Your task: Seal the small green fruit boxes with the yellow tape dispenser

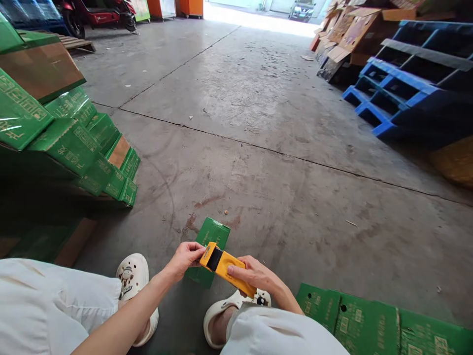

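Note:
A slim yellow box [232,270] with a dark band near its far end is held over the floor between my feet. My right hand [254,272] is wrapped round its near half, thumb on top. At the far end, the fingertips of my left hand [188,257] pinch the box's corner; whether they hold a flap or something small there I cannot make out. Just beyond and below stands a green carton [214,231], partly covered by the yellow box and my left hand.
Green cartons [70,143] are stacked at left, and more green cartons [365,320] lie at lower right. Blue pallets [399,84] and flattened cardboard [354,34] stand at right. My white clogs [133,271] rest on the concrete floor [258,118]. A red scooter [99,15] is parked far left.

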Demonstrator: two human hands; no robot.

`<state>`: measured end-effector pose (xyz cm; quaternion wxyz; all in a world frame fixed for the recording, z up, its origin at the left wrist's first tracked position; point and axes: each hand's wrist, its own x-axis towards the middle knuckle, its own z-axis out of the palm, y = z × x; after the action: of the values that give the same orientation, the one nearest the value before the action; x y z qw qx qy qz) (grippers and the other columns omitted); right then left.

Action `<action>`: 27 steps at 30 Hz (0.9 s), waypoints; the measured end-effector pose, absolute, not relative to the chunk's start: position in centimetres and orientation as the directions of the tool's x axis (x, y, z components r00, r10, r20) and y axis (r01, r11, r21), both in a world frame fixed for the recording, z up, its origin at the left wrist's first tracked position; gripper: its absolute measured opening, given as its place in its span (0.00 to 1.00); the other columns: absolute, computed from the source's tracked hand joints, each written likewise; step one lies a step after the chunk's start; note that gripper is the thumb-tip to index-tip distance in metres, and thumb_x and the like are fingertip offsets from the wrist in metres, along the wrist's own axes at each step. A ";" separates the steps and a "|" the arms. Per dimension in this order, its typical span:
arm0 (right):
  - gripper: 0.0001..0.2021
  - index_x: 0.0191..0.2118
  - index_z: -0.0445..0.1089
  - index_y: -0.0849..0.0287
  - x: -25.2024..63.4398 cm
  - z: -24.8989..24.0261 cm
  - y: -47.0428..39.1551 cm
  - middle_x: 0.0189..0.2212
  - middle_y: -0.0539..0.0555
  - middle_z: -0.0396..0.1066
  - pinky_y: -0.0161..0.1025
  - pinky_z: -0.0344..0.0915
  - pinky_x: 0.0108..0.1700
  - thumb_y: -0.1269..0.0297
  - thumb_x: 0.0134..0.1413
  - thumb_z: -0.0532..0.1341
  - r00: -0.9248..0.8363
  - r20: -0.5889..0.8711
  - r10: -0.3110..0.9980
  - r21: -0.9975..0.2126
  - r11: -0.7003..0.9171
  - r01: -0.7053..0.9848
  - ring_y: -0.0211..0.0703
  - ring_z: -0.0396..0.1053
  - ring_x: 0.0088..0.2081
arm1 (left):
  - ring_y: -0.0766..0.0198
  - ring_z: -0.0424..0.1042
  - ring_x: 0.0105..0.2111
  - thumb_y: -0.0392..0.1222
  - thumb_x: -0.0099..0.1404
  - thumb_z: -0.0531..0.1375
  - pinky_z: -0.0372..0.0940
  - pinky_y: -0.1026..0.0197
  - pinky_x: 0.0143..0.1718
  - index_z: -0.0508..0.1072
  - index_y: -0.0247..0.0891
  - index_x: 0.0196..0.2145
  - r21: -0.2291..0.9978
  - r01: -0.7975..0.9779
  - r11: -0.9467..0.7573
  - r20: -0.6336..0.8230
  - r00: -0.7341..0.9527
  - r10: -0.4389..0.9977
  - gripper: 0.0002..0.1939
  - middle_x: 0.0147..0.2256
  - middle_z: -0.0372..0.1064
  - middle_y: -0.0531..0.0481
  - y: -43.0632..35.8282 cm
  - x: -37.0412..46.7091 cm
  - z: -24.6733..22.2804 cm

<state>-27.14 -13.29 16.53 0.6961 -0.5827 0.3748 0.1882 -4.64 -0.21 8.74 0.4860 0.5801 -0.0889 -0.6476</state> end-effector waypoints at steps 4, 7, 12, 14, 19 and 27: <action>0.29 0.34 0.68 0.55 -29.1 17.2 -13.8 0.25 0.50 0.69 0.36 0.63 0.26 0.30 0.49 0.64 0.610 -0.755 -0.238 -0.652 0.184 -0.735 0.41 0.68 0.25 | 0.66 0.70 0.24 0.63 0.41 0.78 0.67 0.64 0.30 0.80 0.35 0.28 0.793 0.404 -0.457 -0.587 0.306 -0.749 0.28 0.23 0.73 0.52 -1.1 -1.7 7.7; 0.32 0.32 0.68 0.58 -31.8 17.2 -14.5 0.25 0.49 0.66 0.34 0.55 0.26 0.28 0.50 0.64 0.589 -0.743 -0.317 -0.639 0.074 -0.766 0.38 0.62 0.26 | 0.67 0.69 0.25 0.62 0.43 0.77 0.66 0.65 0.30 0.82 0.36 0.28 0.860 0.303 -0.410 -0.508 0.431 -0.746 0.26 0.23 0.74 0.53 -1.4 2.0 7.0; 0.33 0.34 0.70 0.59 -33.6 16.1 -14.8 0.26 0.49 0.65 0.35 0.50 0.27 0.28 0.50 0.64 0.574 -0.740 -0.350 -0.629 0.058 -0.775 0.37 0.58 0.27 | 0.66 0.70 0.26 0.63 0.44 0.76 0.66 0.64 0.32 0.83 0.37 0.29 0.870 0.271 -0.411 -0.491 0.421 -0.762 0.26 0.24 0.74 0.53 -1.8 4.2 5.5; 0.32 0.33 0.70 0.59 -33.5 15.6 -14.8 0.25 0.49 0.65 0.36 0.48 0.27 0.29 0.51 0.64 0.556 -0.743 -0.373 -0.612 0.041 -0.790 0.37 0.58 0.26 | 0.66 0.70 0.26 0.63 0.44 0.75 0.66 0.64 0.32 0.83 0.37 0.29 0.868 0.265 -0.420 -0.496 0.420 -0.760 0.26 0.24 0.74 0.53 -1.9 3.7 4.8; 0.28 0.33 0.71 0.58 -33.2 14.9 -15.0 0.25 0.49 0.66 0.37 0.48 0.27 0.33 0.54 0.64 0.549 -0.735 -0.397 -0.599 0.001 -0.801 0.37 0.58 0.26 | 0.66 0.70 0.25 0.65 0.43 0.75 0.67 0.63 0.32 0.83 0.37 0.30 0.859 0.291 -0.422 -0.511 0.439 -0.739 0.28 0.24 0.74 0.52 -1.7 3.1 3.1; 0.26 0.28 0.69 0.57 -32.0 13.1 -15.7 0.25 0.51 0.65 0.37 0.48 0.26 0.37 0.51 0.68 0.482 -0.744 -0.463 -0.542 -0.003 -0.840 0.40 0.60 0.27 | 0.66 0.71 0.25 0.68 0.43 0.74 0.70 0.62 0.34 0.82 0.36 0.31 0.844 0.334 -0.421 -0.535 0.462 -0.707 0.31 0.24 0.74 0.53 -1.4 2.0 -0.9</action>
<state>-32.00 -15.69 13.13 0.5216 -0.6847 0.4759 0.1809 2.01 -1.45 -0.91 0.5202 0.6783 -0.1377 -0.5002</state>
